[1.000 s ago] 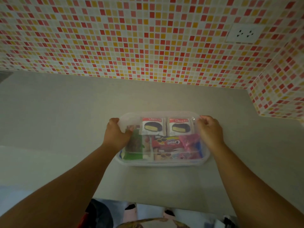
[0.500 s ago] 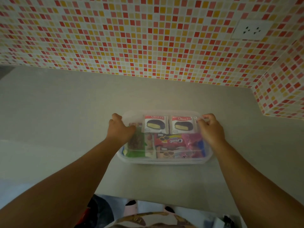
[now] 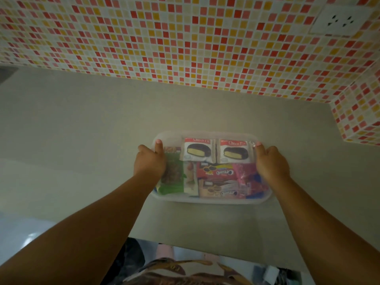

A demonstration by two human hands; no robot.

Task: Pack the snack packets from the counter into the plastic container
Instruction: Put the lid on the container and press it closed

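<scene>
A clear plastic container [image 3: 211, 199] stands on the grey counter, with a translucent lid [image 3: 207, 134] lying over it. Through the lid I see two Choco Pie packets [image 3: 197, 150], a red Oreo packet [image 3: 216, 171], a green packet [image 3: 172, 177] and a pink packet [image 3: 244, 173]. My left hand [image 3: 149, 161] rests on the lid's left side, thumb stretched along the top toward the far corner. My right hand [image 3: 271, 161] presses the lid's right side in the same way. Both hands cover the container's short edges.
The grey counter [image 3: 82, 140] runs back to a red, orange and white mosaic wall, which juts forward at the right [image 3: 357, 116]. A white wall socket [image 3: 341, 19] sits high at the right. The counter's front edge [image 3: 205, 245] lies close below the container.
Both hands have shifted on the lid: the thumbs now lie stretched along its far corners instead of curling at the sides. The container stays where it was.
</scene>
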